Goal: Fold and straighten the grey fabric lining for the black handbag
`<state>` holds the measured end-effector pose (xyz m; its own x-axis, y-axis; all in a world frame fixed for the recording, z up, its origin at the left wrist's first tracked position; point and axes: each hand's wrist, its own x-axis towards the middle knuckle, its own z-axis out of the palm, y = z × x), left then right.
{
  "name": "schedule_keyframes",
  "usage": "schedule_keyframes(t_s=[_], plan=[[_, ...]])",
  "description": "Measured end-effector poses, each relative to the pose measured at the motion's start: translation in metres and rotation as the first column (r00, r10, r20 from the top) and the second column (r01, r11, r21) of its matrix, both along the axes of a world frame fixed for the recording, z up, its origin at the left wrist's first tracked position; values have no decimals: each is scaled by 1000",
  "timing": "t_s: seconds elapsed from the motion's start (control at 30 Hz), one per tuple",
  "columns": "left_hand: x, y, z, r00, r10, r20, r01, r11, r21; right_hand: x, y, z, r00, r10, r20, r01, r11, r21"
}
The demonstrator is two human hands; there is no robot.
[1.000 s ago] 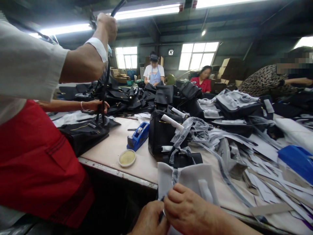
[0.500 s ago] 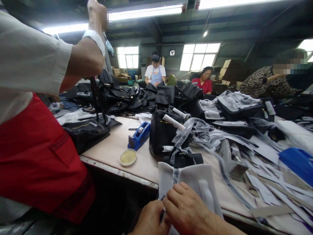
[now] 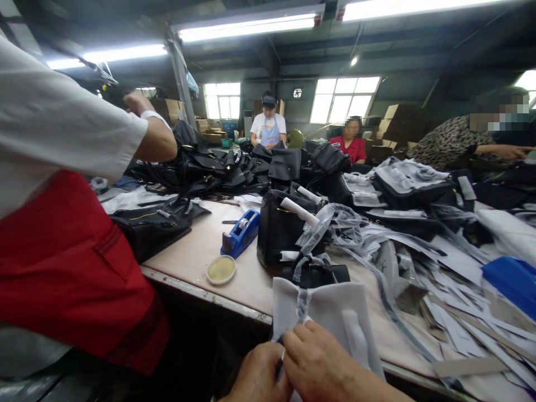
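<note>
At the near table edge, a white foam sheet [image 3: 324, 301] lies over the front of a black bag [image 3: 337, 273]. A strap wrapped in clear film [image 3: 301, 304] runs down over the sheet to my hands. My left hand [image 3: 262, 374] is closed, its thumb uppermost, around the strap's lower part. Pressed against it, my right hand [image 3: 322, 357] has its fingers curled over the same strap. The fingers hide the exact spot that they pinch. A white padded roll [image 3: 355, 338] sits on the sheet right of my right hand.
A blue tape dispenser [image 3: 240, 234] and a round dish [image 3: 220, 270] stand left of the bag. Behind is an upright black bag [image 3: 276, 229]; paper strips [image 3: 464, 318] and a second dispenser [image 3: 402, 276] lie right. A co-worker in a red apron [image 3: 75, 268] stands close on the left.
The co-worker's raised arm on the left has come down and moved left. My hands stay at the strap, with only a slight shift.
</note>
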<state>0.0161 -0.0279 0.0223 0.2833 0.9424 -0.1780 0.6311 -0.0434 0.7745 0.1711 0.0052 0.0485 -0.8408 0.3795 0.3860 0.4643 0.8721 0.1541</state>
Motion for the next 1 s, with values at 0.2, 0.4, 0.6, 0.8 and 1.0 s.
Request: schedule_keyframes(t_s=[0.2,0.4,0.6,0.8,1.0], plan=[[-2,-1,-4,1000,-4,-13,5,1000,31,8,0,4,984,166,-68,-166,986,-1],[1,-2,-2,999,-18,-37,20,999,46,8,6,26,986,60,153,-38,989,-142],[2,-1,1,997,-11,-81,11,1000,-5,-2,13,38,934,123,336,-16,953,-304],[1,-2,1,1000,3,-23,-3,1000,-1,-15,32,53,892,156,424,57,893,-447],[1,-2,-1,999,33,-2,-33,999,-20,-17,50,42,848,240,472,-2,893,-450]])
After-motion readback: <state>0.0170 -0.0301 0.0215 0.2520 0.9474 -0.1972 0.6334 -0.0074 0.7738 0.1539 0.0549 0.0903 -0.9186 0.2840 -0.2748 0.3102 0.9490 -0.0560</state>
